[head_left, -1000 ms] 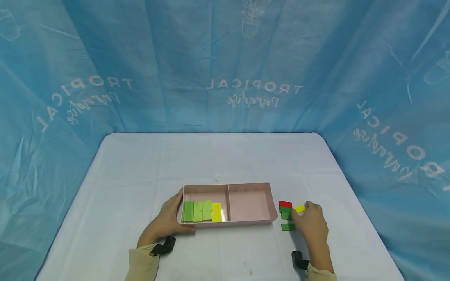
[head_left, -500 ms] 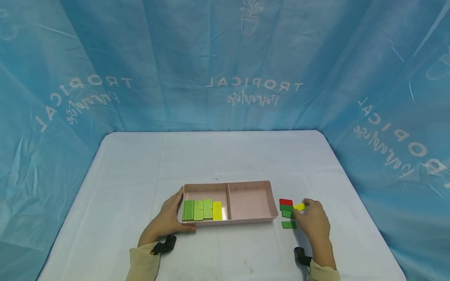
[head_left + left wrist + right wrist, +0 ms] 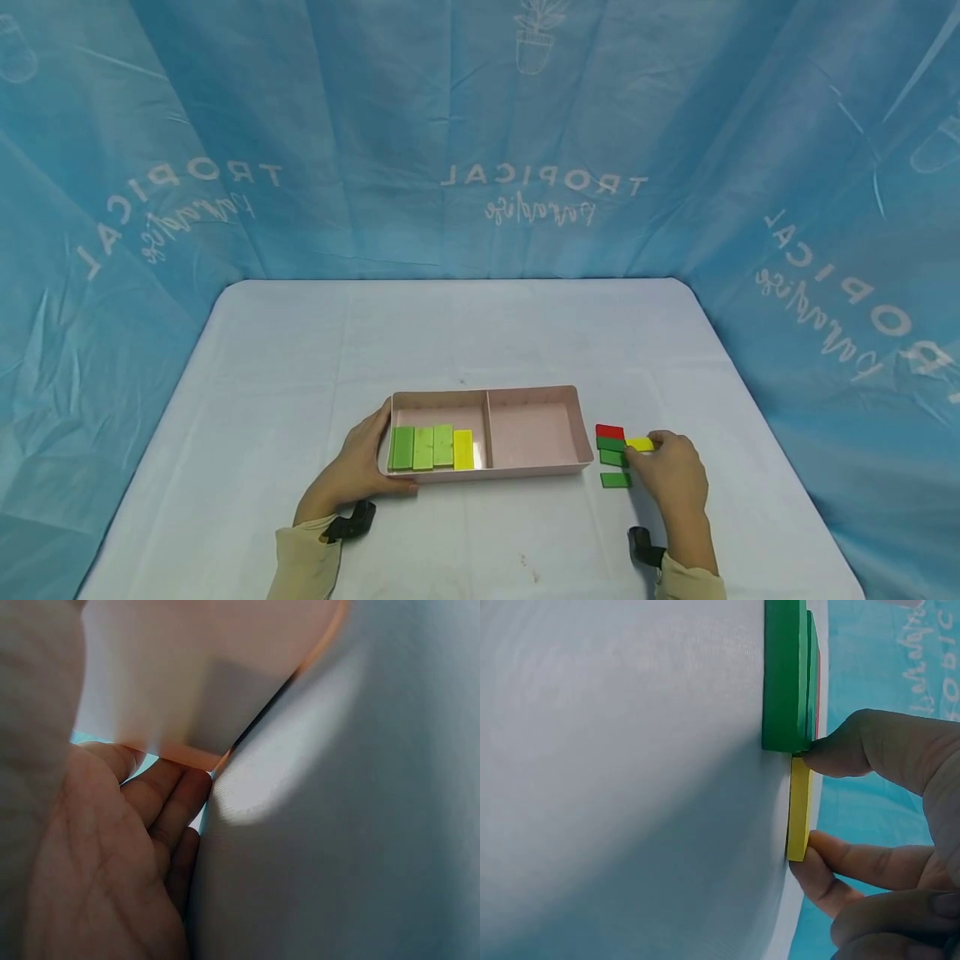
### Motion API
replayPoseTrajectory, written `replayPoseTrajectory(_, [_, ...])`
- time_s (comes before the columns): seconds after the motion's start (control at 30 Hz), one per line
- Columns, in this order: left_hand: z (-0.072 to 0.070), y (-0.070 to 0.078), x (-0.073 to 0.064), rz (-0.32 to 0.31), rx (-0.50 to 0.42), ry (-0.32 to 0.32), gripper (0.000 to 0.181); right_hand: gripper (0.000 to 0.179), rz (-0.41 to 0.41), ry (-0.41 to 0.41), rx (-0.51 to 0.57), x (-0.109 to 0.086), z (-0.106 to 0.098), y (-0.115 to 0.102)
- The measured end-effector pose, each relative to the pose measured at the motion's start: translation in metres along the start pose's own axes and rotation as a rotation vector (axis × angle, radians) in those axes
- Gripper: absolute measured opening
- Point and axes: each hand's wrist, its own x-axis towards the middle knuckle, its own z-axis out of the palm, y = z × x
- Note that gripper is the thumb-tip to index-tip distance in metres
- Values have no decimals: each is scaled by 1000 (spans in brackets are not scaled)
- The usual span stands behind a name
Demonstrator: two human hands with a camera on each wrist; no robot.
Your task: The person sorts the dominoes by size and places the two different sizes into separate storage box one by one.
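Note:
My left hand (image 3: pixel 363 467) grips the left end of a pink two-compartment box (image 3: pixel 510 476), thumb along its front wall and fingers round the end. In the left wrist view the fingers (image 3: pixel 176 799) curl against the box's wall. My right hand (image 3: pixel 670 469) pinches a yellow block (image 3: pixel 799 810) lengthwise, thumb at one end and fingertips at the other. The block lies low at the tabletop, its thumb end close to a green block (image 3: pixel 784 675). In the head view, a red block (image 3: pixel 610 432) and several green ones, including a nearer green block (image 3: pixel 616 480), lie left of this hand.
The box's left compartment holds green blocks (image 3: pixel 423 447) and a yellow block (image 3: pixel 463 450) along its front wall; a divider (image 3: pixel 489 429) separates it from the right compartment (image 3: pixel 531 427). White cloth (image 3: pixel 450 333) covers the table. Blue printed curtains (image 3: pixel 480 100) surround the back and sides.
The yellow block under my right hand has turned from slanted to nearly level with the table's edge. The right hand has shifted slightly right. My left hand stays on the box.

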Motion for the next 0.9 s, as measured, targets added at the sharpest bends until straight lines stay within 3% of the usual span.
replayPoseTrajectory(0.27, [0, 0, 1, -1, -4, -3, 142, 62, -6, 71, 52, -2, -1, -2])
replayPoseTrajectory(0.43, [-1, 0, 0, -14, -7, -9, 143, 58, -60, 142, 86, -5, -5, -9])
replayPoseTrajectory(0.73, [-1, 0, 0, -8, -6, -5, 142, 52, -299, 237, 132, -11, -7, -32])
replayPoseTrajectory(0.9, [-1, 1, 1, -18, -3, -9, 142, 49, -449, 244, 131, -16, -2, -43])
